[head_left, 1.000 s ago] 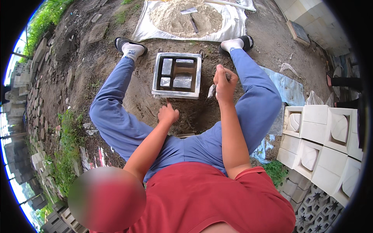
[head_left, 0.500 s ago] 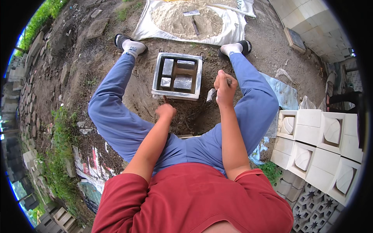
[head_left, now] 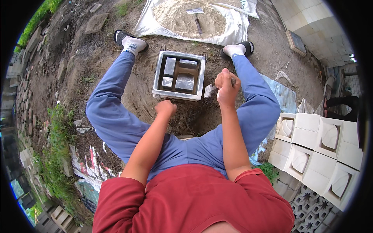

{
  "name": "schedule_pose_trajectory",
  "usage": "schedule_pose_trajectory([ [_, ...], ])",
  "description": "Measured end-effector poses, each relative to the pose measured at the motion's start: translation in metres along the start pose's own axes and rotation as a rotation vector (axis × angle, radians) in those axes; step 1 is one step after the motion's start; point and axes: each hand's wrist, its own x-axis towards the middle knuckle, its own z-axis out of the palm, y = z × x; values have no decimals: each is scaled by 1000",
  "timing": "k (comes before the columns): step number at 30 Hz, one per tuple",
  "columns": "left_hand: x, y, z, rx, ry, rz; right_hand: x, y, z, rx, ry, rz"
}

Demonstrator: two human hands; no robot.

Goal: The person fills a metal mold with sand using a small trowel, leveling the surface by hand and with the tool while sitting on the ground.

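A square grey metal mould (head_left: 156, 83) stands on the ground between my feet, with wire loops at its far side. Inside it are several flat-topped metal blocks (head_left: 169, 66), with brown gaps between them. My right hand (head_left: 227, 87) is wrapped round the handle of a small trowel (head_left: 208, 91). Its pale, dirty blade points left, by the near right corner of the mould. Just off the mould's near left edge is my left hand (head_left: 166, 108), its fingers curled in and partly hidden, with nothing visible in them.
Ahead, a heap of pale sand (head_left: 171, 19) lies on a white sack (head_left: 143, 27), with another trowel (head_left: 198, 24) on it. Cream hollow blocks (head_left: 311, 134) are stacked at my right. A blue sheet (head_left: 281, 91) lies beyond my right knee. Weeds (head_left: 58, 143) grow at my left.
My left hand has drawn its outstretched index finger in from the mould's near edge and curled it. The right hand has shifted slightly, bringing the trowel blade lower and closer to the mould's corner.
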Motion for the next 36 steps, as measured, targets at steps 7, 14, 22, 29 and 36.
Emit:
schedule_pose_trajectory([
  [7,-20,-14,-56,-221,74,187,18,12,24,-21,-171,-37],
  [14,-2,-3,-92,-405,545,290,29,15,34,36,-199,6],
  [22,56,4,-63,-87,837,481,26,59,40,-131,-100,49],
  [29,58,7,-60,1,771,445,18,69,41,-130,34,101],
  [36,58,5,-64,22,750,457,18,76,46,-118,47,101],
])
